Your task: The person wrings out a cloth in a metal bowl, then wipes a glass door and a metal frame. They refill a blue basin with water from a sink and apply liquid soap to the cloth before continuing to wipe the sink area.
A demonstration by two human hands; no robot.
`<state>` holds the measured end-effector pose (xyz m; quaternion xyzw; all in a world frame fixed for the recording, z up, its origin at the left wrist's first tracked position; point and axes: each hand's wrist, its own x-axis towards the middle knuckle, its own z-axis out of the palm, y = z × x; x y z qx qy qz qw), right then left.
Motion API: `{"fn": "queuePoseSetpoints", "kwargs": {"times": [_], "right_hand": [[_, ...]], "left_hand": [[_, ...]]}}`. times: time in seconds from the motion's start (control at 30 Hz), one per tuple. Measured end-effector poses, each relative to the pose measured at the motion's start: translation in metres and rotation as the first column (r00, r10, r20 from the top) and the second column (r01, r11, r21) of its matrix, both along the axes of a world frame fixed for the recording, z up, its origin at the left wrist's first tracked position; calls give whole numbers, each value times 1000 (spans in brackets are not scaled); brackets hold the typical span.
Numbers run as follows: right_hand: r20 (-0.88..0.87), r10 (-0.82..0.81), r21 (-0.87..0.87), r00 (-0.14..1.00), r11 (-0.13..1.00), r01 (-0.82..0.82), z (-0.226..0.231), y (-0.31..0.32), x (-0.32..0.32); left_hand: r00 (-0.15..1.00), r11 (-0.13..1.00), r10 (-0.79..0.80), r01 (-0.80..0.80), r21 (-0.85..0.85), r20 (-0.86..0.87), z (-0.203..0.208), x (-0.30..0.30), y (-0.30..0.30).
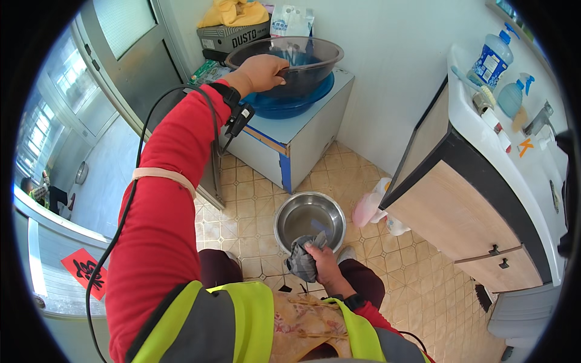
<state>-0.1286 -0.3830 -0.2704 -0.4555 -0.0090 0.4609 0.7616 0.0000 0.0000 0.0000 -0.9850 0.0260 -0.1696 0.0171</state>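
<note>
My left hand [262, 74] reaches far forward, its fingers closed over the near rim of a dark see-through plastic basin [310, 75]. That basin rests inside a blue basin [284, 109] on top of a low white cabinet [318, 145]. Close to my body, my right hand [324, 264] grips a crumpled grey cloth [301, 259]. The cloth hangs at the near edge of a round stainless steel basin [280, 225] on the floor, which holds some cloudy water.
Behind the basins, a yellow cloth [233, 12] lies on a shoebox [235, 39]. To the right stands a washbasin cabinet [478, 227] with pump and spray bottles on its white top. Pinkish plastic bottles [366, 209] stand beside it on the tiles. A door [136, 51] is at the left.
</note>
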Motion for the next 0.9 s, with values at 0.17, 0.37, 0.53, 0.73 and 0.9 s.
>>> {"fn": "queuePoseSetpoints", "kwargs": {"times": [0.17,0.37,0.53,0.73,0.9], "right_hand": [[-210,-116,174,971,973,154,54,10,42],[24,-336,338,942,889,308,137,39,98],[164,-426,316,890,877,361,169,70,145],[571,-571,306,590,815,492,178,152,263],[987,-41,-51,157,838,544,183,216,360]], "left_hand": [[989,996,0,12,-84,150,-34,-8,10],[988,990,41,-20,-140,147,-69,-7,18],[967,995,53,-30,-94,248,-90,-15,20],[918,998,62,-65,-5,392,-106,-14,19],[867,997,69,-48,-55,493,-110,-14,23]]}}
